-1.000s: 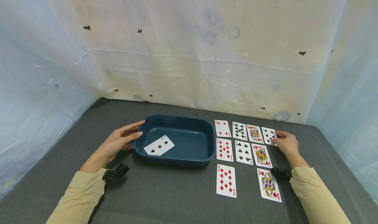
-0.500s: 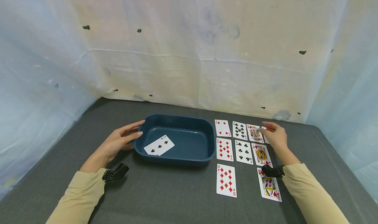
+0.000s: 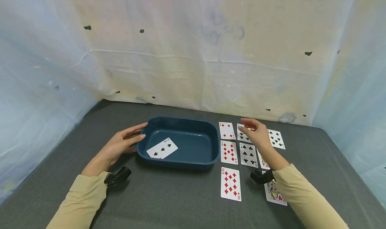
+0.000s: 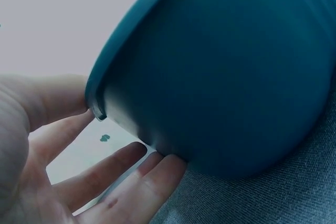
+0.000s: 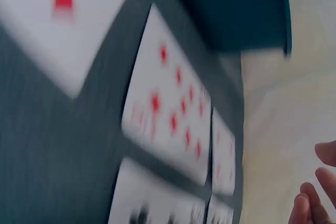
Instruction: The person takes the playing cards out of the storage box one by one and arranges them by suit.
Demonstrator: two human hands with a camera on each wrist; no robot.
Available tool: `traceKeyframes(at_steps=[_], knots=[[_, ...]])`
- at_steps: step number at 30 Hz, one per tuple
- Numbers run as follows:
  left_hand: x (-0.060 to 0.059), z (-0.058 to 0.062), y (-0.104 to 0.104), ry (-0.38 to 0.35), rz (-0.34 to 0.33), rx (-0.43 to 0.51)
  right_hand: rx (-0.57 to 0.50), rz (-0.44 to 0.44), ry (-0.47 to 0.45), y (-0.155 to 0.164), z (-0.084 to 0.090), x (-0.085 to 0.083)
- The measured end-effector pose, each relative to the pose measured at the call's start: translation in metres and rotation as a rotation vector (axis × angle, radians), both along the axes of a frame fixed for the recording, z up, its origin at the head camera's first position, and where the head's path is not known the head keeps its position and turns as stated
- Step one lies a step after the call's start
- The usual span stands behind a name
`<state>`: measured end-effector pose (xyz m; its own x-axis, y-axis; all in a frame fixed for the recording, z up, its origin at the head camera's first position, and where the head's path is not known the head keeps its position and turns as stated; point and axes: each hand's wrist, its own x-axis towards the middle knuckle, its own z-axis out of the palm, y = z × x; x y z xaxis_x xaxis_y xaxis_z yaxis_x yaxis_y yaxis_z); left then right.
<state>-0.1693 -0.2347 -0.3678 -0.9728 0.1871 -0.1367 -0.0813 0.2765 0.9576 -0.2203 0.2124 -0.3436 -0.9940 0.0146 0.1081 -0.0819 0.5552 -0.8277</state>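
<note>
My left hand (image 3: 120, 143) touches the left end of a dark blue rectangular dish (image 3: 193, 140) with extended fingers. In the left wrist view, the thumb meets the dish's rim while fingertips (image 4: 170, 169) lie against its outer wall. Inside the dish lies a three of spades (image 3: 163, 148). My right hand (image 3: 256, 133) hovers over the back row of playing cards, thumb and fingers apart, with nothing seen between them. It partly covers a nine of clubs (image 3: 242, 136) and hides the face card beside it. A black-suited card (image 3: 276, 139) lies uncovered to its right.
Face-up cards lie right of the dish: a four of diamonds (image 3: 227, 130), nine of diamonds (image 3: 229, 152), six of clubs (image 3: 248, 155), ten of diamonds (image 3: 231, 183) and queen of hearts (image 3: 274, 192). The grey cloth-covered table (image 3: 169, 198) ends at a pale curtain (image 3: 193, 78).
My right hand has left the rightmost back-row card and moved left, across the face card to the nine of clubs. The left hand and dish have stayed put.
</note>
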Motion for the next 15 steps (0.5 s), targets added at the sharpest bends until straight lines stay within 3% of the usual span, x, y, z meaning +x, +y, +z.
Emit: traceKeyframes(at_steps=[15], knots=[[-0.002,-0.001,0.002,-0.005,0.006,0.01,-0.079,0.175,0.041,-0.081,0.019,0.011]])
